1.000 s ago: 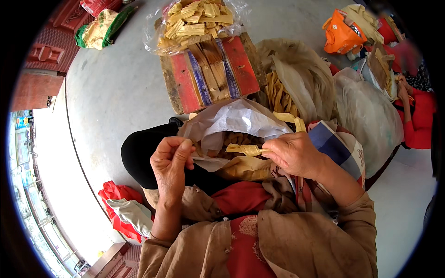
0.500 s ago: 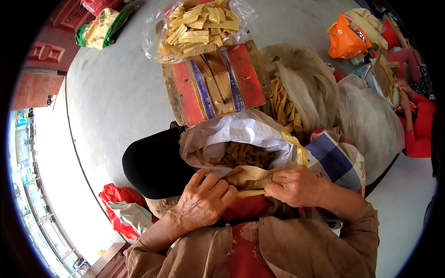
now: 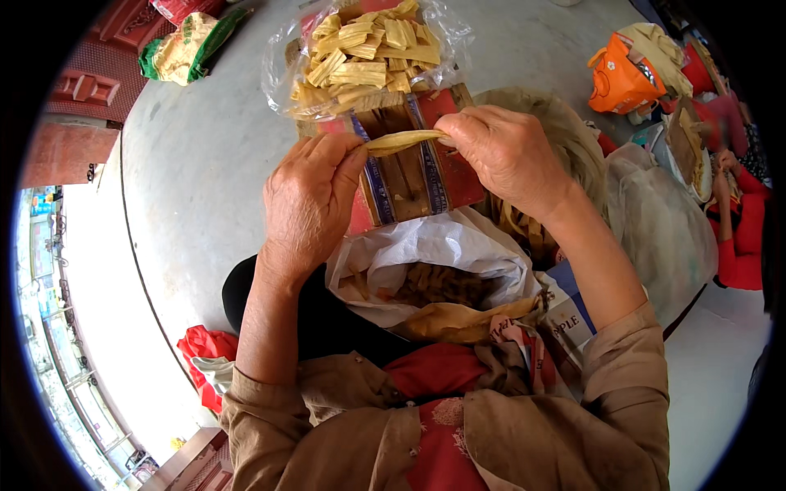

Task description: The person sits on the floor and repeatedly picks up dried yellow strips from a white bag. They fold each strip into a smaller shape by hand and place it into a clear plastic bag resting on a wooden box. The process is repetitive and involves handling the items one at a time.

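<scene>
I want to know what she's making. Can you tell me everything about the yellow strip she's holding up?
The yellow strip is a thin, pale straw-coloured piece that looks like dried leaf or husk, slightly curled along its length. It is stretched nearly level between both hands: the left hand pinches its left end, the right hand pinches its right end. It hangs in the air above a red and blue wooden board, touching only the fingers.

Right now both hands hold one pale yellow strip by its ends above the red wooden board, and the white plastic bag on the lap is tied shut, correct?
Not quite. In the head view the white plastic bag is open. The left hand and right hand do hold the pale yellow strip by its ends above the red wooden board.
</scene>
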Demonstrator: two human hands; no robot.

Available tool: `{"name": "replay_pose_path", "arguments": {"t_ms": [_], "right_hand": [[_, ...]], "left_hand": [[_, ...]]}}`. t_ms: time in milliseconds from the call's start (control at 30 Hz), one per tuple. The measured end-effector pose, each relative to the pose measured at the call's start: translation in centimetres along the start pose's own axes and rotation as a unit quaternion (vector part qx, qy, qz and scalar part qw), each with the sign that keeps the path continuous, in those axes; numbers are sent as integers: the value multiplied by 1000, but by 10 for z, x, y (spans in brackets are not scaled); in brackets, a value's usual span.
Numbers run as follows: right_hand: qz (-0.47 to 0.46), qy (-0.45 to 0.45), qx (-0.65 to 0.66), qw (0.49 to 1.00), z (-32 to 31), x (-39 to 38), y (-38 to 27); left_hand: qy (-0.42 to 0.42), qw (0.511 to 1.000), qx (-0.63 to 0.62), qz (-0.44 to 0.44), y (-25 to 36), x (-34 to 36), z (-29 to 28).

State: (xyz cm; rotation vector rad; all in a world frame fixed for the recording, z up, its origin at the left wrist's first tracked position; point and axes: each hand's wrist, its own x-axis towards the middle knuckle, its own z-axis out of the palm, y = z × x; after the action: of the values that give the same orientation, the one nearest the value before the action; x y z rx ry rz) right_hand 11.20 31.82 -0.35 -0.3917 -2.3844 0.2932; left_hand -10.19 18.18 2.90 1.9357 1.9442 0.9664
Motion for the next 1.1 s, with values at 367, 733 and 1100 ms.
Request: {"name": "replay_pose_path", "arguments": {"t_ms": [367, 733, 1100], "right_hand": [[-16, -81, -26, 996, -30, -78, -33], [36, -20, 162, 986, -25, -98, -56], [327, -252, 569, 711, -43, -90, -116]], "left_hand": [[52, 998, -44, 11, 27, -76, 10], [-142, 601, -761, -198, 65, -114, 2], [-104, 972, 31, 207, 84, -102, 15]]}}
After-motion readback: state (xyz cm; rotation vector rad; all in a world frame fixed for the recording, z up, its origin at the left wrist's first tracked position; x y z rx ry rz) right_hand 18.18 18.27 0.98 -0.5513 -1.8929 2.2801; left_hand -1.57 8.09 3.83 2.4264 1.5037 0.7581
